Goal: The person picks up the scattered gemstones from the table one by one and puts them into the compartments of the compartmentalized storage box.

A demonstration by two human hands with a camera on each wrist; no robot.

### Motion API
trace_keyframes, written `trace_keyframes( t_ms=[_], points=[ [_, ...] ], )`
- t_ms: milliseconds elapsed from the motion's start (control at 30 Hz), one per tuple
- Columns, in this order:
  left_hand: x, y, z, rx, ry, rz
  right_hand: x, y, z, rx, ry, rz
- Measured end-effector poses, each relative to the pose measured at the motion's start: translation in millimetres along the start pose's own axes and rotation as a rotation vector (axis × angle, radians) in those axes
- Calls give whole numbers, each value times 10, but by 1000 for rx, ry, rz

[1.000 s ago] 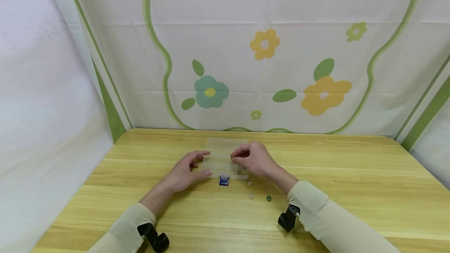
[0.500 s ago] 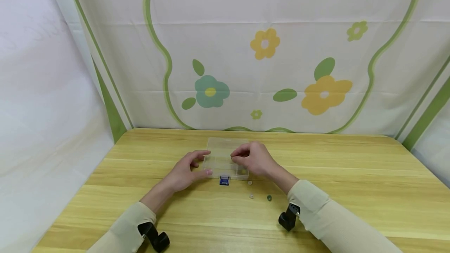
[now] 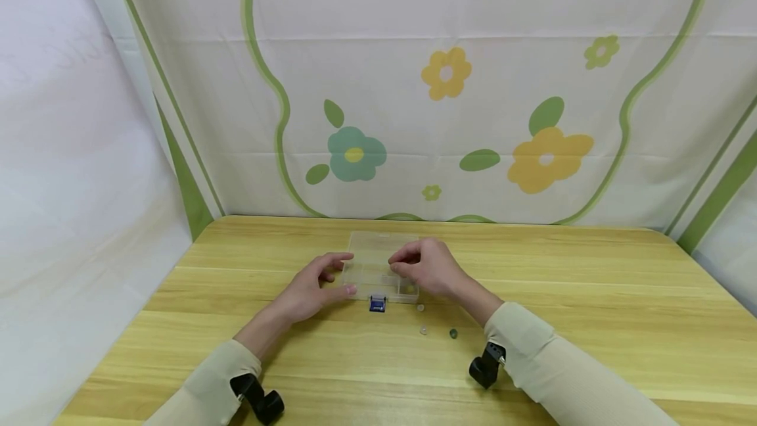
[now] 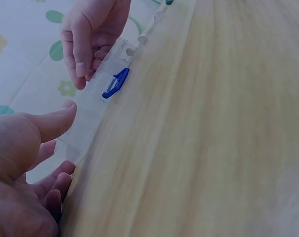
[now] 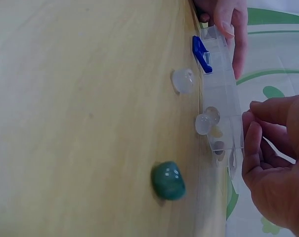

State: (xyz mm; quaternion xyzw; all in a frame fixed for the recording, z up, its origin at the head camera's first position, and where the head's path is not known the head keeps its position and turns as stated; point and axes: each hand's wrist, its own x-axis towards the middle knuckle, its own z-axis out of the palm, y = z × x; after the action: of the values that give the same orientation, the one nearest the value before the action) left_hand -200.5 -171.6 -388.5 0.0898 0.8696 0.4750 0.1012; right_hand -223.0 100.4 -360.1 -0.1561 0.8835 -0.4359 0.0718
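A clear plastic compartment box [image 3: 369, 275] lies with its lid [image 3: 384, 245] folded back and its blue latch [image 3: 377, 304] towards me. My left hand [image 3: 310, 284] holds its left end, thumb along the front corner and fingers at the side. Over the box my right hand [image 3: 430, 268] has thumb and index fingertips pinched together; a tiny dark spot shows there in the head view, its kind hidden. Several small stones [image 5: 216, 131] show in the right-end compartment. In front of the box lie two clear beads [image 5: 183, 80] and a glossy green stone [image 5: 168, 180].
The box and loose stones are on a wood-grain table [image 3: 550, 321]. A white cloth [image 3: 402, 97] printed with flowers hangs behind the table's far edge. Another white cloth [image 3: 89, 137] hangs at the left.
Both hands keep almost the same place at the box. The box, beads and green stone stay put.
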Motion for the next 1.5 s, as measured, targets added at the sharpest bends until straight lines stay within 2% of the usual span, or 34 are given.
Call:
trace_keyframes(
  t_ms=[1067,1333,1500],
  points=[
    [-12,14,-52,-52,-23,-45,-47,86,-116,175,-57,-37],
    [-3,19,-49,-54,-28,-39,-150,76,-268,197,-38,-62],
    [-8,15,-42,-49,-29,-30,-287,74,-423,176,-27,-49]
  ],
)
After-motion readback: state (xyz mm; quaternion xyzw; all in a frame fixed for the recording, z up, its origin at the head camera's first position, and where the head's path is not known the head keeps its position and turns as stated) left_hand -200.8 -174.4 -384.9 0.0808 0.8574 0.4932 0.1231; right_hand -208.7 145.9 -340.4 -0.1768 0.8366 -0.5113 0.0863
